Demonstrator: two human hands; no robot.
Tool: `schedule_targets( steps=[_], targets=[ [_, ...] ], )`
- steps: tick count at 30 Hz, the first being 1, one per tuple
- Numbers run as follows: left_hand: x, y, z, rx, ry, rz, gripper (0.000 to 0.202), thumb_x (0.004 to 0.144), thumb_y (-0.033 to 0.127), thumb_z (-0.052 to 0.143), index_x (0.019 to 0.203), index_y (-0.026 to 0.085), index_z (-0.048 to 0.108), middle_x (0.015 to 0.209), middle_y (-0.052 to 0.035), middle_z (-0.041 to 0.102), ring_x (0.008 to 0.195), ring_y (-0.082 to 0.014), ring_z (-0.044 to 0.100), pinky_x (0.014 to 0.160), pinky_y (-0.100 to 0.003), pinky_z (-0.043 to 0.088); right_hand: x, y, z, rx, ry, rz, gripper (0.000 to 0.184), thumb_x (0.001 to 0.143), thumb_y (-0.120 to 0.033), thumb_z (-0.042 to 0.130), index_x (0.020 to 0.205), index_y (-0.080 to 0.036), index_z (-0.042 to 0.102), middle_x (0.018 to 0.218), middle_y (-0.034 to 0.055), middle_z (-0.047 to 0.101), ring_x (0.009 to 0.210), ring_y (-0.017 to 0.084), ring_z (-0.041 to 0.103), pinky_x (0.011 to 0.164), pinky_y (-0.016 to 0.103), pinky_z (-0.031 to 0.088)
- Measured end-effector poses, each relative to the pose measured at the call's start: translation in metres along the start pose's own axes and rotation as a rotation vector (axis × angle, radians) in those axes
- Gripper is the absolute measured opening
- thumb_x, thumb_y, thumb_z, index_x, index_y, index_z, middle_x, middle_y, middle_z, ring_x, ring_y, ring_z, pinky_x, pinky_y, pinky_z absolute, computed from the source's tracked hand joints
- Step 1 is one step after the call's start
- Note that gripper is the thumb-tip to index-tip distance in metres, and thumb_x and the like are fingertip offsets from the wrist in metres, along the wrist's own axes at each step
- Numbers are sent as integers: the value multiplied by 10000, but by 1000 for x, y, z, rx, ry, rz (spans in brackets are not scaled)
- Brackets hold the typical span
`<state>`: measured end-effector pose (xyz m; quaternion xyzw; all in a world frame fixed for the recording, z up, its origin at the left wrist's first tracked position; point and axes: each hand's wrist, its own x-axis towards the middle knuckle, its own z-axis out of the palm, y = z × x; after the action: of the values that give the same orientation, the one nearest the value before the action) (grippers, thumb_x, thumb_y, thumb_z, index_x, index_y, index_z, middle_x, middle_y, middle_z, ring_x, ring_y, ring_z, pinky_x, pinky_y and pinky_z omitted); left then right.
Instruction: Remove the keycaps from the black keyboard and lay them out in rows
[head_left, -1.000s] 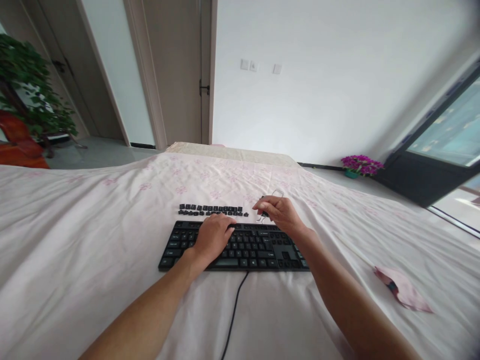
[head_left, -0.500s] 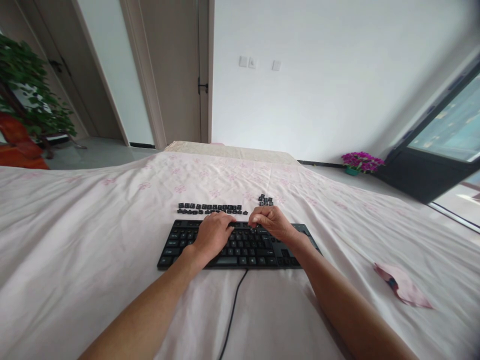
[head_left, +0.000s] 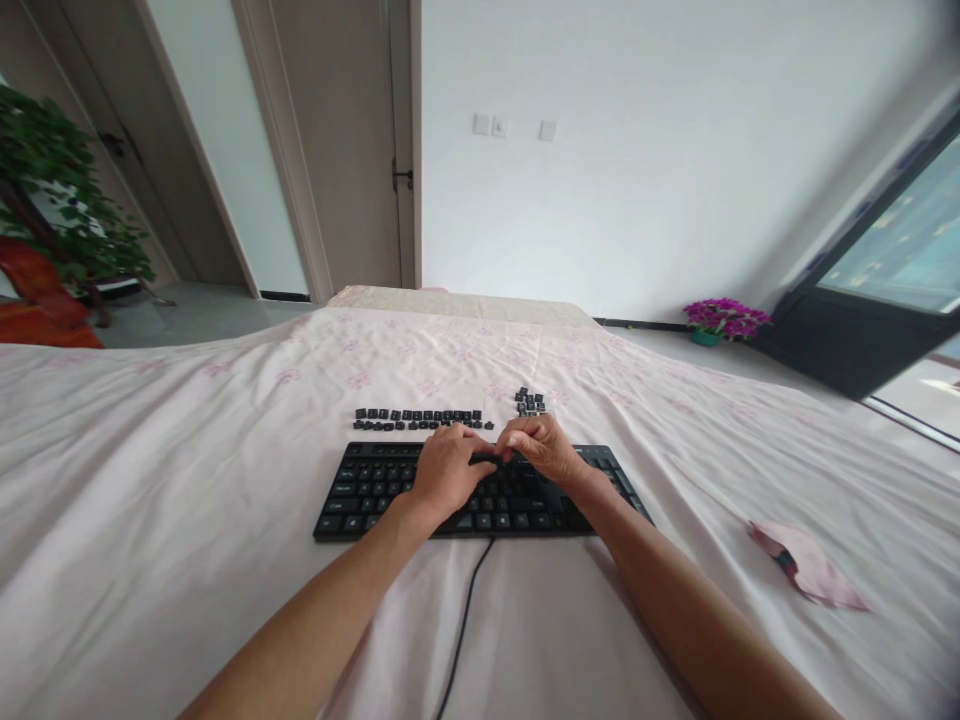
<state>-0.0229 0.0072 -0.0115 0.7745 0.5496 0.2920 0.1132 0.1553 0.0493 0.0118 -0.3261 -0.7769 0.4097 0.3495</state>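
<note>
Nearing right hand (head_left: 544, 450), seemingly pinched, contents unclear: left hand (head_left: 448, 470), thumb parted, seemingly unladen, now reaching farther across keyboard (head_left: 517, 492); 2 hands are working 1 spot.

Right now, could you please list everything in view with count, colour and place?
Keyboard: one, black, on the sheet
Loose keycaps: many, black, two rows plus cluster beyond keyboard
Cable: one, black, from keyboard's near edge
Sheet: one, pale pink, beneath the keyboard
Cover: one, cream, beyond the sheet
Cloth: one, pink, right
Flowering plant: one, purple, green pot, back right
Leafy plant: one, green, far left
Furniture piece: one, orange-red, left edge
Doors: two, grey-brown, back left
Wall plates: three, white, on the white back wall
Glazed frame: one, dark, right edge
Forearms: two, bare, from the bottom edge
Left hand: one, bare, on the keyboard
Right hand: one, bare, beside the left
</note>
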Motion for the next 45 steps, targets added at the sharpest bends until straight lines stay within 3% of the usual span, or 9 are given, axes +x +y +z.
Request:
schedule_targets(
  steps=[5, 10, 16, 20, 22, 24, 28, 35, 45],
  targets=[
    [10, 15, 14, 25, 13, 0, 96, 773, 358, 685, 787, 269, 716, 960, -9, 656, 900, -211, 569, 821, -339, 419, -3, 7, 11, -19, 134, -60, 468, 854, -488, 516, 562, -145, 642, 525, 23, 577, 509, 117, 531, 530, 226, 422],
    [9, 19, 14, -5, 27, 31, 287, 898, 374, 510, 708, 240, 677, 847, -8, 674, 852, -192, 580, 765, -302, 411, -3, 5, 20, -173, 266, -94, 466, 891, -393, 462, 498, -168, 570, 497, 8, 542, 504, 112, 520, 559, 228, 425],
    [5, 20, 12, -132, 33, 3, 306, 927, 342, 446, 765, 227, 679, 806, 0, 685, 809, -170, 598, 700, -263, 415, -4, -2, 22, -243, 349, -217, 499, 917, -410, 418, 483, -184, 516, 499, 12, 523, 507, 115, 507, 571, 246, 421],
    [9, 13, 13, -314, 16, -43, 178, 869, 251, 533, 917, 228, 703, 901, -1, 705, 839, -159, 620, 750, -252, 452, -4, -9, 17, -200, 377, -275, 520, 942, -407, 376, 497, -181, 524, 517, 13, 530, 515, 115, 508, 571, 249, 413],
    [11, 7, 11, -392, -6, -74, 212, 844, 199, 546, 992, 228, 697, 954, -5, 710, 855, -154, 630, 785, -254, 470, -2, -15, 11, -272, 390, -270, 518, 952, -398, 359, 525, -180, 557, 537, 16, 544, 573, 125, 534, 632, 253, 424],
    [12, 1, 6, -403, -27, -88, 233, 838, 183, 541, 1004, 229, 699, 976, -10, 710, 866, -154, 637, 808, -258, 478, 0, -22, 3, -395, 348, -186, 479, 952, -401, 367, 616, -186, 632, 559, 12, 567, 635, 135, 562, 677, 251, 421],
    [11, -11, -8, -273, 3, -72, 221, 835, 196, 553, 980, 242, 713, 1039, -19, 693, 958, -171, 626, 861, -264, 469, 5, -30, -8, -590, 138, 50, 351, 940, -397, 415, 875, -212, 706, 633, -4, 632, 636, 133, 582, 633, 234, 392],
    [10, -26, -12, -66, 16, -129, 197, 828, 204, 576, 959, 233, 721, 1015, -34, 694, 970, -187, 616, 887, -283, 455, 2, -31, 1, -895, -142, 266, 159, 788, -357, 628, 828, -237, 723, 795, 28, 710, 784, 194, 629, 640, 250, 362],
    [9, -34, 1, -17, 43, -81, 160, 829, 215, 575, 891, 251, 718, 932, -14, 688, 943, -183, 595, 869, -291, 432, 2, -39, 0, -1047, -206, 241, 166, 790, -229, 550, 823, -243, 711, 808, 23, 715, 783, 205, 633, 617, 260, 341]
  ],
)
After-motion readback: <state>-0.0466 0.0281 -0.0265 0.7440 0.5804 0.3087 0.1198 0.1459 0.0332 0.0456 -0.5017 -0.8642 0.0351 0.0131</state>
